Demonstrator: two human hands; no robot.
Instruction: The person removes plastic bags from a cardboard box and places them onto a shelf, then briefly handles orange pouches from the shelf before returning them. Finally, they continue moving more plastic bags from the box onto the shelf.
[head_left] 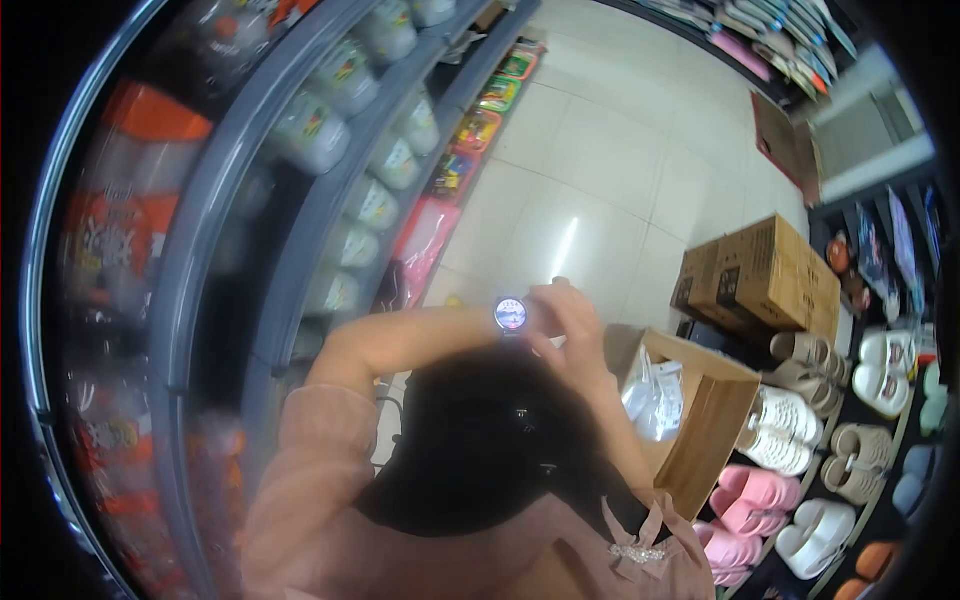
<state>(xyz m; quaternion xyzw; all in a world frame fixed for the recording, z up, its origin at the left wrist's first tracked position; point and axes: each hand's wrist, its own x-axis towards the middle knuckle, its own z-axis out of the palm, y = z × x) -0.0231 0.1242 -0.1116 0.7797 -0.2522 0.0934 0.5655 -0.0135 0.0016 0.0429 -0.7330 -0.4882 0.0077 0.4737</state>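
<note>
My left arm, in a pink sleeve, reaches across from the left with a lit round smartwatch (pixel 510 313) on its wrist. Just beyond the watch is my left hand (pixel 541 310), mostly covered and blurred, so its fingers cannot be told apart. Coming up from the lower right, my right hand (pixel 580 325) meets it, its fingers curled in beside the watch. Whatever they may hold is hidden. Dark hair fills the view below both hands.
Grey shelves (pixel 225 130) with packaged goods and jars line the left. At right are closed cardboard boxes (pixel 750 275), an open carton (pixel 700 440) holding plastic-wrapped items, and racks with pink slippers (pixel 755 500) and white clogs (pixel 780 430). Pale floor tiles (pixel 590 150) lie ahead.
</note>
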